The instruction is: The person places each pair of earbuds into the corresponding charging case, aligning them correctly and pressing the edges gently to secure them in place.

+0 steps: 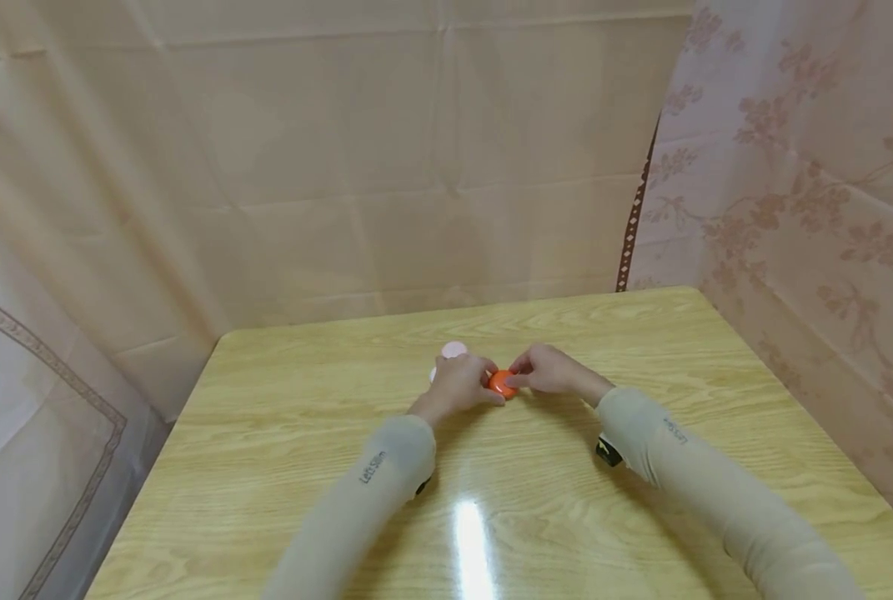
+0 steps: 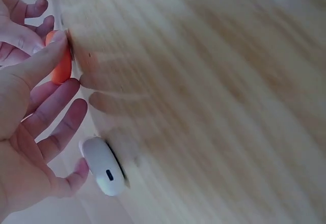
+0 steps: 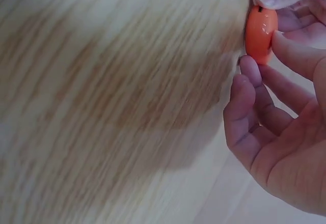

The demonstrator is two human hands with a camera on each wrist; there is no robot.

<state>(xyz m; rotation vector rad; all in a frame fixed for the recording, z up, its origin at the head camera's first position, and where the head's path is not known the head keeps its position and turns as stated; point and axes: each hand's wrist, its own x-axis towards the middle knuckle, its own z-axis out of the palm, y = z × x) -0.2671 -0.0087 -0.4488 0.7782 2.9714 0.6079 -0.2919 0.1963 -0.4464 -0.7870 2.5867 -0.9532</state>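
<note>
A glossy orange rounded case (image 1: 502, 384) sits low over the table between both hands. A small dark slot shows at one end of the case (image 3: 261, 35) in the right wrist view. My left hand (image 1: 461, 385) pinches one side of it between thumb and fingers. From the other side my right hand (image 1: 554, 370) holds it, thumb (image 3: 298, 56) against its face and fingertips at its lower edge. Beside my left little finger lies a white rounded case (image 2: 103, 165) with a dark oval port. A pale pink round thing (image 1: 454, 349) lies just beyond my left hand.
The wood-grain table (image 1: 303, 375) has its far edge close behind the hands. Beige cloth (image 1: 416, 167) hangs at the back, and flowered pink cloth (image 1: 814, 208) hangs on the right. A bright light reflection falls on the near tabletop.
</note>
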